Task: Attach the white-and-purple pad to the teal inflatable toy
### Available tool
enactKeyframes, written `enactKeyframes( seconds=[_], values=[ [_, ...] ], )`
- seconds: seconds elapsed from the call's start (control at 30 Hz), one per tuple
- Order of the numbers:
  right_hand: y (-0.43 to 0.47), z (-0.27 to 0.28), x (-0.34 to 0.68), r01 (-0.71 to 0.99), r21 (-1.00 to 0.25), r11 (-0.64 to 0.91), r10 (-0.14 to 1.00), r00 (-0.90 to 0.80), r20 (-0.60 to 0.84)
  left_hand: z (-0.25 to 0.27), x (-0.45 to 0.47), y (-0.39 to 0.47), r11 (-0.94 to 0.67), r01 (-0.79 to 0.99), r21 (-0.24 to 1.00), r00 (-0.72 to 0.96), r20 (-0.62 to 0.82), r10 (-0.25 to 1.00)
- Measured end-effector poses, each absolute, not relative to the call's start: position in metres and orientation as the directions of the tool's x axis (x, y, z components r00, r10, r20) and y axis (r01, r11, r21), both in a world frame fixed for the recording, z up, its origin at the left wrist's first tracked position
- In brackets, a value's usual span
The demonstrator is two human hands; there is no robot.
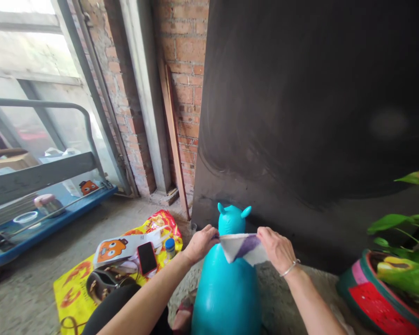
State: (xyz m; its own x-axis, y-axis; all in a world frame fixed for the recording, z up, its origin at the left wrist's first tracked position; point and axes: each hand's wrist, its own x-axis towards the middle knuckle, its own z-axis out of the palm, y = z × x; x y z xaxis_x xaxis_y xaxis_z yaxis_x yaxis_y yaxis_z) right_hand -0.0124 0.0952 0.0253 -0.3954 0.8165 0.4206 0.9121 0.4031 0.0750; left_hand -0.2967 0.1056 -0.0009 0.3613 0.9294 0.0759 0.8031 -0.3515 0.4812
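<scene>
A turquoise inflatable animal toy [226, 288] with two small ears stands on the concrete floor in front of me. A white and purple cloth [242, 246] is stretched across its neck. My left hand [200, 243] pinches the cloth's left end beside the toy's head. My right hand [277, 249], with a silver bracelet on the wrist, grips the cloth's right end. Both hands hold the cloth taut just below the toy's ears.
A large dark panel [314, 102] leans behind the toy. A yellow bag [77, 284] at left carries a phone [147, 258], a small bottle [170, 246] and an orange-printed pouch [113, 249]. A blue cart [45, 223] stands far left; a potted plant [401, 274] sits at right.
</scene>
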Motion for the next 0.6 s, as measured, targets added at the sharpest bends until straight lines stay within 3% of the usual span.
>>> enactKeyframes(
  seconds=[0.13,0.27,0.4,0.6],
  values=[
    [0.080,0.016,-0.006,0.915,0.117,0.387,0.824,-0.400,0.402,-0.003,-0.296,0.104,-0.391,0.813,0.432,0.412,0.049,0.910],
    [0.034,-0.059,-0.012,0.914,0.160,0.374,0.896,-0.400,0.190,-0.049,-0.292,0.069,-0.416,0.829,0.375,0.486,-0.113,0.867],
    [-0.009,-0.130,-0.026,0.905,0.132,0.404,0.907,-0.415,0.071,-0.096,-0.290,0.030,-0.429,0.844,0.323,0.521,-0.295,0.801],
    [-0.019,-0.151,-0.029,0.921,0.037,0.387,0.921,-0.388,0.038,-0.103,-0.289,0.026,-0.404,0.864,0.300,0.490,-0.318,0.812]
  ],
)
